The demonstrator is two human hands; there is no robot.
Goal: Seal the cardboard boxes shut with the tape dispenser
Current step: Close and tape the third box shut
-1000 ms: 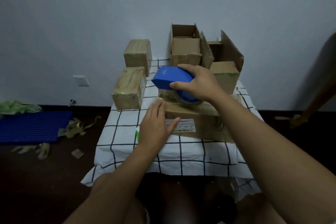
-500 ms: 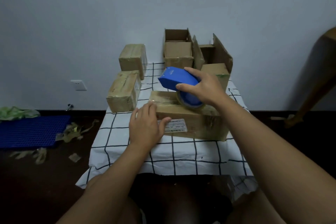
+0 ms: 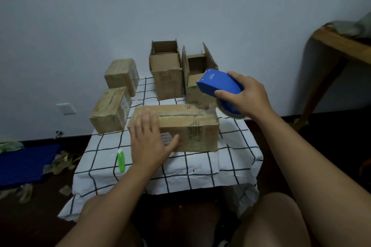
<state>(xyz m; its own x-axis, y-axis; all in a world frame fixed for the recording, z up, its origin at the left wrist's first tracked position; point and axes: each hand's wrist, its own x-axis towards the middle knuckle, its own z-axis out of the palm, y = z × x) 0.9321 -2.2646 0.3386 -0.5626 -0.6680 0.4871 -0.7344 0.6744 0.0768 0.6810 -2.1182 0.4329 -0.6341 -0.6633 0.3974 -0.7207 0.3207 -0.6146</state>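
Head view, largest items first. Wall (image 3: 80,16) fills the upper frame, pale blue-grey, with a socket (image 3: 65,108) low at left. Table (image 3: 241,146) sits at centre under a white cloth with a black grid. Wooden furniture (image 3: 339,46) enters at upper right. Blue mat (image 3: 24,164) lies on the dark floor at lower left, with tape scraps (image 3: 60,161) beside it.

Main box (image 3: 192,126) lies lengthwise at frame centre, flaps closed, clear tape running along the top seam toward its right end. Behind it stand two open boxes: open box A (image 3: 166,78) at centre, open box B (image 3: 195,90) just right of it, flaps up. Two sealed boxes sit at left: near sealed box (image 3: 110,110) and far sealed box (image 3: 121,75) behind it.

Right hand (image 3: 247,96), right of centre, is wrapped around the dispenser (image 3: 220,86), thumb on its near side. Dispenser is blue, tilted, nose pointing upper left, its roll just off the main box's right top edge; a strip of tape appears to bridge the two. Left hand (image 3: 149,140) lies flat, fingers together and thumb out, pressed on the main box's left end over its front top edge.

Green cutter (image 3: 121,160) rests on the cloth just left of the left hand.
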